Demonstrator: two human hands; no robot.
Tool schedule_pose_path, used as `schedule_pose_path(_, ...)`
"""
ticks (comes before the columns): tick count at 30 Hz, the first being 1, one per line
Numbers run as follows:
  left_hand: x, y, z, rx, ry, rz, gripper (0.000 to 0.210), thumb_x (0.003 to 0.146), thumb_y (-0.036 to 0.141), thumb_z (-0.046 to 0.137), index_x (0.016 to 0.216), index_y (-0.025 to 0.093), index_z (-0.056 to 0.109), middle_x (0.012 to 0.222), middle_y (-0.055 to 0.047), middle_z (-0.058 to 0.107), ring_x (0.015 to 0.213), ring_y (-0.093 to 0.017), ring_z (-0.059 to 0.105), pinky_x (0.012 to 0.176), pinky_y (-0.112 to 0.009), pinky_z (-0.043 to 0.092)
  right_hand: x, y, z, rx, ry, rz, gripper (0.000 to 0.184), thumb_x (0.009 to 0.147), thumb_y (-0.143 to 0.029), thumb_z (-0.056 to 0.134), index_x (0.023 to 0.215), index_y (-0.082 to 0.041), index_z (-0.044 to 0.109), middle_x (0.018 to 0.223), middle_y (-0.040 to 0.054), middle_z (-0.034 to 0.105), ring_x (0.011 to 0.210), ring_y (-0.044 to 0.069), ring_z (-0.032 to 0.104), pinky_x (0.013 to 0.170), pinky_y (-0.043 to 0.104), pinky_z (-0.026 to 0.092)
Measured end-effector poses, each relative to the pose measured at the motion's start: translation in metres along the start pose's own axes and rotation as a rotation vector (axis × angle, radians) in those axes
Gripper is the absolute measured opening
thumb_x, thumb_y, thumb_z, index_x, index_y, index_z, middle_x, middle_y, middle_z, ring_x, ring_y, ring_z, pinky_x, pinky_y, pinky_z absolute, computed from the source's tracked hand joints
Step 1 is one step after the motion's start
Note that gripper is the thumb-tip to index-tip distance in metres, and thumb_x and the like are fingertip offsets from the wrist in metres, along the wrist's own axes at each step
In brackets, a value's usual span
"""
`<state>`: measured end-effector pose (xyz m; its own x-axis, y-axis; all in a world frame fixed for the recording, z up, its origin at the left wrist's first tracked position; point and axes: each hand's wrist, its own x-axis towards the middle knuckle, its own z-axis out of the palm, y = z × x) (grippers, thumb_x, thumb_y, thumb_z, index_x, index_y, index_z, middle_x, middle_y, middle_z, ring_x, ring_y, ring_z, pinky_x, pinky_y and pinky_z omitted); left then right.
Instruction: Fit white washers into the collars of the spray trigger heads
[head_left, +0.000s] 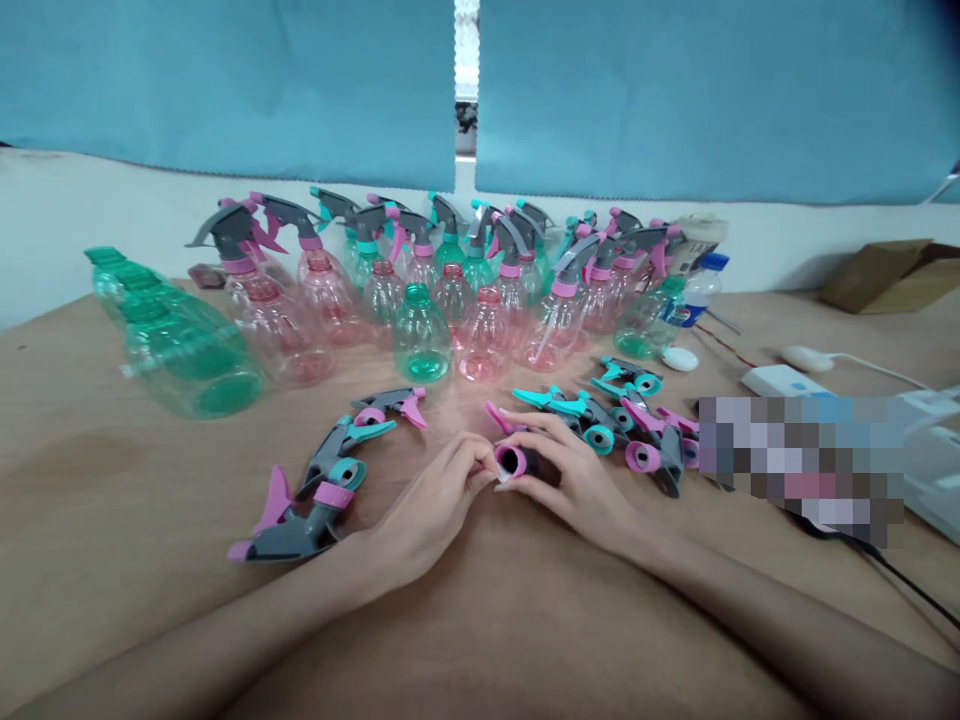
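Spray head point(535, 464) — dark plastic, round pink collar point(522, 456) — in right hand point(581, 475).

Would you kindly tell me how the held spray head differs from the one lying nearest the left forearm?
The held spray head is in the right hand; the lying spray head rests on the table. The held one's open collar end faces the camera; the lying one shows mostly its collar's side. The right hand hides much of the held one, while the lying one's grey body shows plainly. Both have pink collars.
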<state>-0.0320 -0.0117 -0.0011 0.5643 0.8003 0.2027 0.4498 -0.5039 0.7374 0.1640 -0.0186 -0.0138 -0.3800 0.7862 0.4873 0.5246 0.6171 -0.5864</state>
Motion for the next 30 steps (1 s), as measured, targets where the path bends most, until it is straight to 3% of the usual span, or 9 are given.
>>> schedule_pose_path(4,-0.002,0.005,-0.002,-0.032,0.04,-0.022,0.018,0.096,0.025,0.035,0.081,0.02,0.045,0.099,-0.002,0.056,0.088,-0.016,0.054,0.079,-0.031,0.043,0.002,0.001,-0.004,0.067,0.063,0.059,0.018,0.083,-0.028,0.064,0.1,-0.024,0.06,0.118,0.0081,0.057,0.117,0.025,0.053,0.097,0.044,0.045)
schedule_pose_path(9,-0.003,0.008,-0.004,-0.063,0.074,-0.177,0.018,0.097,0.029,0.034,0.086,0.02,0.046,0.075,0.002,0.06,0.063,-0.014,0.054,0.06,-0.026,0.042,0.001,-0.001,-0.005,0.101,0.067,0.07,0.024,0.078,-0.033,0.069,0.098,-0.024,0.06,0.118,0.0081,0.059,0.116,0.026,0.054,0.097,0.045,0.044)
schedule_pose_path(12,-0.002,0.008,-0.005,-0.07,0.084,-0.198,0.018,0.096,0.029,0.036,0.086,0.02,0.047,0.074,0.002,0.059,0.057,-0.012,0.054,0.057,-0.025,0.042,0.001,-0.002,-0.004,0.114,0.076,0.076,0.024,0.078,-0.034,0.07,0.098,-0.024,0.06,0.118,0.0081,0.059,0.116,0.025,0.054,0.096,0.044,0.045)
schedule_pose_path(23,0.008,0.0,-0.007,-0.316,0.067,-0.203,0.019,0.087,0.033,0.054,0.082,0.017,0.062,0.083,-0.002,0.063,0.081,-0.018,0.06,0.076,-0.03,0.047,0.003,-0.005,-0.005,0.106,0.036,0.069,0.028,0.076,-0.034,0.072,0.1,-0.024,0.061,0.116,0.0074,0.059,0.114,0.024,0.054,0.097,0.042,0.044)
schedule_pose_path(30,0.01,0.006,-0.008,-0.305,0.146,-0.277,0.021,0.08,0.035,0.06,0.071,0.017,0.066,0.071,-0.001,0.063,0.072,-0.017,0.058,0.071,-0.029,0.046,0.002,-0.008,-0.005,0.093,0.029,0.047,0.028,0.077,-0.034,0.071,0.101,-0.024,0.06,0.115,0.0075,0.059,0.111,0.023,0.056,0.096,0.043,0.046)
